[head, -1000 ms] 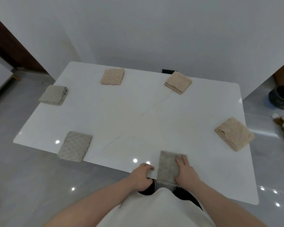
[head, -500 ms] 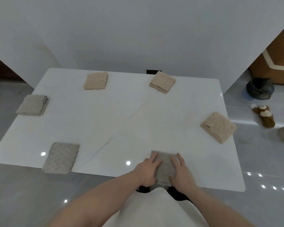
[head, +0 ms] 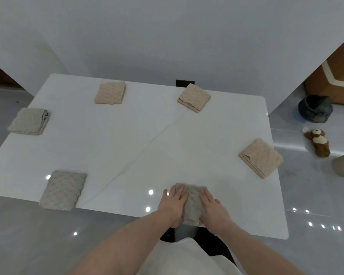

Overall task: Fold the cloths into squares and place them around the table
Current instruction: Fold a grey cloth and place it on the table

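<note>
Pressing both hands (head: 193,207) flat on grey cloth (head: 192,205)

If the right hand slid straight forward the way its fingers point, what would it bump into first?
Probably nothing soon. The right hand points up-left across bare white marble table; the beige folded cloth lies roughly that way.

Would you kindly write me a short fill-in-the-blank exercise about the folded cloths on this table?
1. Counting the one under the hands, the table holds ___ folded cloths.
2. Both hands, left hand and right hand, lie flat on a ___ cloth at the near edge.
3. The three cloths toward the right and far side are ___ in colour.

Missing words: six; grey; beige
</note>
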Demonstrator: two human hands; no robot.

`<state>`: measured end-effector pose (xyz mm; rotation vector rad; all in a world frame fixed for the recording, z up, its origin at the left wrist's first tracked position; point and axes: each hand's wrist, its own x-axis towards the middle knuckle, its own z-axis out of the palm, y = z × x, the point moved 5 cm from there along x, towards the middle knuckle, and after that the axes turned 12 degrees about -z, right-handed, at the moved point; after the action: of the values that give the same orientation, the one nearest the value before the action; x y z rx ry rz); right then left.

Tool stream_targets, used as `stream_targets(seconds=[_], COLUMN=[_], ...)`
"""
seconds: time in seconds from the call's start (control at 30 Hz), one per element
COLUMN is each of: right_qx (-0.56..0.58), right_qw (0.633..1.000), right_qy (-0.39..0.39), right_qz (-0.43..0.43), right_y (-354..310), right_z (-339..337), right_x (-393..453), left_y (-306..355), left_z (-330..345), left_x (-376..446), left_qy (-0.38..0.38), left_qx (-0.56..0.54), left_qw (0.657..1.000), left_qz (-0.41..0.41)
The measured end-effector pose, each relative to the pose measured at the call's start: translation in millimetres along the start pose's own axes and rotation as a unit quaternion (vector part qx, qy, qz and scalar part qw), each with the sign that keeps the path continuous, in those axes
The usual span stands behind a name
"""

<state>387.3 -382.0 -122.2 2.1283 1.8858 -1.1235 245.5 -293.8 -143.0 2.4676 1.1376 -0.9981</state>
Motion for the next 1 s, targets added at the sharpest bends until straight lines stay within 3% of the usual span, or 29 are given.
stream_targets(seconds=[0.17,0.43,0.63,1.0], right_qx=[-0.034,0.001,-0.006,-0.064], right_qw=[0.999,0.999,0.997,0.998], right_qy=[-0.034,-0.039,0.063,0.010], right_qz=[0.001,0.009,-0.032,0.000], right_y=[20,15,-8,-13], right_z=[-19,-4,-9,11], right_x=[19,6,4,19], left_y=[5,-9,-24,-38], left_z=[-5,-23,-43,-13], left_x=[8,6,-3,-9], left_qy=[0.003,-0.025,0.093,-0.026], left_qx=[0.006,-0.011,-0.091,-0.010], left_qw=[1.000,0.999,0.990,0.999], left_qz=[-0.011,0.046,0.060,0.022])
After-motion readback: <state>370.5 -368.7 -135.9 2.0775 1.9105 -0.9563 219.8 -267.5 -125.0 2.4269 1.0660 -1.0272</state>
